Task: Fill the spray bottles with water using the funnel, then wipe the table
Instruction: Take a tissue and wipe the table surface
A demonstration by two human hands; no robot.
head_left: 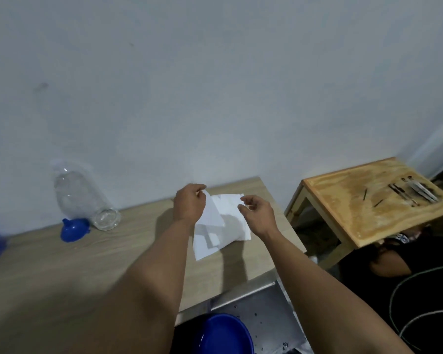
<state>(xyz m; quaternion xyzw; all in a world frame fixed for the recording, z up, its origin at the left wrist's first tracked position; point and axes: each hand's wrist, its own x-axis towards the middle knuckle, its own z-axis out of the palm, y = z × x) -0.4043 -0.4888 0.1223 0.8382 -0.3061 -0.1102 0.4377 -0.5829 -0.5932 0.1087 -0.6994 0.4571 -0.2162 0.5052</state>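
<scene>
Left hand (pixel 189 204) pinches a tissue (pixel 221 221) hanging long-axis down; right hand (pixel 257 213) loose, holding nothing

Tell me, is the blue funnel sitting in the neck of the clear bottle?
No, the blue funnel lies on the table beside the clear bottle, not in its neck.

No legible text, labels or numbers; faint marks on white paper (pixel 226 213) too blurred to read

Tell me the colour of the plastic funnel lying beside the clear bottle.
Blue. The plastic funnel lies on the wooden table, seen clearly in the head view.
</scene>
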